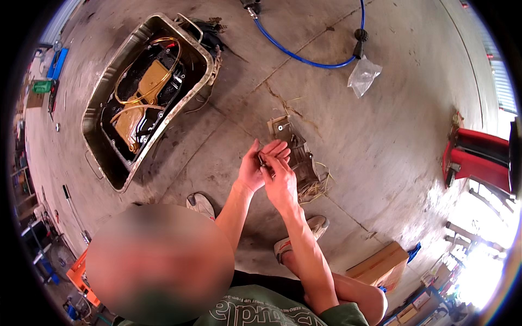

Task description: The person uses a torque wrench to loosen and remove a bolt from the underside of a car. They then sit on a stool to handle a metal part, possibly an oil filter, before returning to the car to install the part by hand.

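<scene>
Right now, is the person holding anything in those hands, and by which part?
Yes: a small dark metal part is pinched between the fingertips of the left hand and right hand. It is too small to tell which part is gripped.

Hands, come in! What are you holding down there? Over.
Left hand and right hand together, pinching a small dark part, too small to identify. Metal block on concrete floor just beyond. Nothing between hands and block.

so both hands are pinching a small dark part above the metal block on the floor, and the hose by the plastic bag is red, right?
Not quite: the head view shows the hose is blue, not red. The rest holds: left hand and right hand pinch a small dark part above the metal block, plastic bag nearby.
</scene>
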`<act>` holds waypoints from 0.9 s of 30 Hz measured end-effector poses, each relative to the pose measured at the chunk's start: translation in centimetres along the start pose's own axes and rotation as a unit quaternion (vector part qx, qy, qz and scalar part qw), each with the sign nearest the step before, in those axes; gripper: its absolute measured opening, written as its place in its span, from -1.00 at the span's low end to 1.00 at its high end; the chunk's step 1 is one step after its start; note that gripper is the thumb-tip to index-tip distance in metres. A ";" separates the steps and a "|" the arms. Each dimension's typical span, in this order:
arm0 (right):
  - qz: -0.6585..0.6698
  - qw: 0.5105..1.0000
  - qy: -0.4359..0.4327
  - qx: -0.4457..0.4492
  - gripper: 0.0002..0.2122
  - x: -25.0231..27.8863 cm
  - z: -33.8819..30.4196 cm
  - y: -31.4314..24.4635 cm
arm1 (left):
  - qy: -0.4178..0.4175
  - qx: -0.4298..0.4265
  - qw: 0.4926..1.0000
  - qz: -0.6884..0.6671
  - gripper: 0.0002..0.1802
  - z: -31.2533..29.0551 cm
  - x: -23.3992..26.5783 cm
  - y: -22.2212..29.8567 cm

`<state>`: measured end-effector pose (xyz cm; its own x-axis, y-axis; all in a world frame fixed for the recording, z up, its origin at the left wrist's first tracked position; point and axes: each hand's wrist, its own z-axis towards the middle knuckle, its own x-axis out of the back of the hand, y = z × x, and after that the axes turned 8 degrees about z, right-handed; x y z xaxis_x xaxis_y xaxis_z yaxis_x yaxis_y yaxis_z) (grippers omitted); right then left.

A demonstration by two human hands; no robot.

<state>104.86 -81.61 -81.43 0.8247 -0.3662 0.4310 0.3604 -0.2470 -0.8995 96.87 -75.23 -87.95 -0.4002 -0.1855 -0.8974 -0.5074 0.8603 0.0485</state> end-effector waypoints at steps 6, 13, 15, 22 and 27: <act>0.001 0.999 -0.003 -0.045 -0.84 1.7 -0.2 -3.2 | -0.047 0.004 0.995 -0.085 -0.44 -0.4 0.9 0.0; -0.072 0.989 -0.054 0.120 -0.87 1.5 -0.5 -0.6 | -0.076 0.055 0.996 -0.001 -0.42 -1.6 -1.0 0.5; -0.069 0.983 -0.060 0.160 -0.88 1.6 -0.3 -0.4 | -0.079 0.051 0.995 -0.014 -0.42 -1.6 -0.4 0.9; -0.293 0.955 0.043 -0.007 -0.79 2.6 3.4 4.7 | -0.006 -0.007 0.998 -0.056 -0.48 -1.5 0.7 2.3; -0.536 0.838 -0.102 0.033 -0.75 1.8 6.0 7.4 | -0.025 -0.009 0.995 -0.096 -0.48 -1.6 0.7 2.3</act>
<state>111.67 -78.75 -87.75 0.0677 0.1967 0.9781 0.9591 -0.2828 -0.0095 94.17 -74.17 -87.78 -0.2565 -0.3211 -0.9116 -0.5841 0.8030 -0.1185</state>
